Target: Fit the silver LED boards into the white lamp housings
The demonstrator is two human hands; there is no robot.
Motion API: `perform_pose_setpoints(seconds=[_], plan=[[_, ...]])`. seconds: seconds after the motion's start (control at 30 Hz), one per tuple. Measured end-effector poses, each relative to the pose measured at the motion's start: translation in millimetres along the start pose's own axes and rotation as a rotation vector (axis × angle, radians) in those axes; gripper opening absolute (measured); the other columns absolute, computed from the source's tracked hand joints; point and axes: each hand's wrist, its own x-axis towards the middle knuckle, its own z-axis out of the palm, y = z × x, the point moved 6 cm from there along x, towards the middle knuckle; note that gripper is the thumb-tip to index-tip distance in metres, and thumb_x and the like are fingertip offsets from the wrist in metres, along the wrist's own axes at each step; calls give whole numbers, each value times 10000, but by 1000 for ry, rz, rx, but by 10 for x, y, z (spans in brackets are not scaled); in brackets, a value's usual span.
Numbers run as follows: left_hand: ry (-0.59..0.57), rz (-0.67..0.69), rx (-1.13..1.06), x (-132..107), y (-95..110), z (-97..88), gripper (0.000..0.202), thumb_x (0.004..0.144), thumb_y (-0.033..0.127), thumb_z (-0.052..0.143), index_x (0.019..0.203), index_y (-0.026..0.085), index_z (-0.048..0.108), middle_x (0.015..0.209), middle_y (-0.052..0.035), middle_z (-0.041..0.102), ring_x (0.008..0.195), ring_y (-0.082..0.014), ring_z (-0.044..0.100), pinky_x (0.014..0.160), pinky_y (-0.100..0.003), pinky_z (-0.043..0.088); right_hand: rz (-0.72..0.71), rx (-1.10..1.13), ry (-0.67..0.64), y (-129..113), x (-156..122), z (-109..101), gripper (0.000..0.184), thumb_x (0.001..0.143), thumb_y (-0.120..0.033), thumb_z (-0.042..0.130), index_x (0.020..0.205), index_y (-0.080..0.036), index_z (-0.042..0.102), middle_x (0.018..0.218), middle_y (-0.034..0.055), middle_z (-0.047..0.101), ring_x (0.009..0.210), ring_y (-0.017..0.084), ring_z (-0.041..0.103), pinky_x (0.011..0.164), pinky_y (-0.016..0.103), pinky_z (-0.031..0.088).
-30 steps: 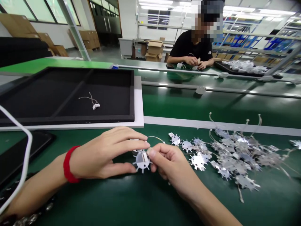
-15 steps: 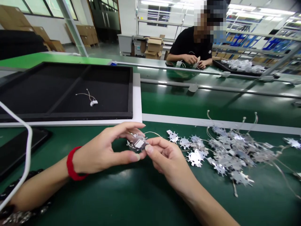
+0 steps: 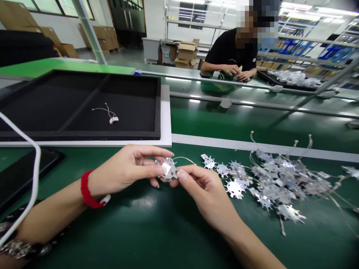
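Observation:
A small spiked metal disc (image 3: 168, 169) with a white patch on its face is held up above the green bench. My left hand (image 3: 126, 168) pinches it from the left, and my right hand (image 3: 204, 188) grips its right edge with thumb and fingertips. A thin pale wire (image 3: 183, 160) runs from the disc to the right. Just right of my right hand lies a loose heap of similar spiked discs (image 3: 280, 185), tangled with wires. My left wrist wears a red band (image 3: 88, 190).
A black felt-lined tray (image 3: 78, 108) holding a wired white connector (image 3: 112, 119) sits on a white board beyond my hands. A white cable (image 3: 35, 160) crosses the left side over a dark panel (image 3: 19, 179). A co-worker (image 3: 230, 52) works across the bench.
The disc has risen off the bench and turned, now pinched between both hands' fingertips. My left hand has moved up and closer to it. The view has tilted slightly.

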Motion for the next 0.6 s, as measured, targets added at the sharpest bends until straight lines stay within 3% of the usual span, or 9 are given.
perform_pose_setpoints(seconds=[0.13,0.37,0.53,0.6], plan=[[-36,-44,-75,-14,-11,23,277,929,313,916,1186,239,844,967,-50,848,689,-156,795,685,-225,712,-19,-15,5,-16,-5,-10,190,985,-362,714,890,-220,797,873,40,824,835,174,767,780,292,593],[-117,-202,-227,-57,-1,157,301,857,353,986,1094,231,845,893,-28,839,814,-171,813,627,-162,684,-131,-133,17,-88,-42,6,287,1045,-390,607,840,-214,703,736,17,733,716,162,685,667,268,523],[-136,-275,-305,-70,-4,199,306,867,377,979,1074,211,826,918,-37,839,842,-154,803,593,-119,657,-297,-345,130,-206,-102,-3,251,1064,-260,538,862,-215,681,767,-3,743,682,126,650,666,245,479],[-132,-281,-298,-68,-17,187,305,873,383,973,1072,206,824,932,-41,842,842,-151,802,586,-114,654,-282,-322,128,-208,-95,-9,247,1063,-266,544,867,-216,686,756,-14,734,606,105,580,622,233,460]])
